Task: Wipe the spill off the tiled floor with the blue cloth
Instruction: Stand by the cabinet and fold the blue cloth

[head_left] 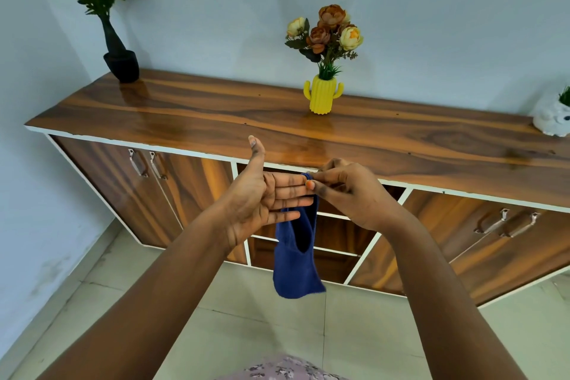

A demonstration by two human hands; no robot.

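Blue cloth (296, 259) pinched by right hand (348, 194), top hidden behind flat, straight-fingered left hand (262, 200)

no readable text anywhere in view, no labels, brands, numbers or signs on anything.
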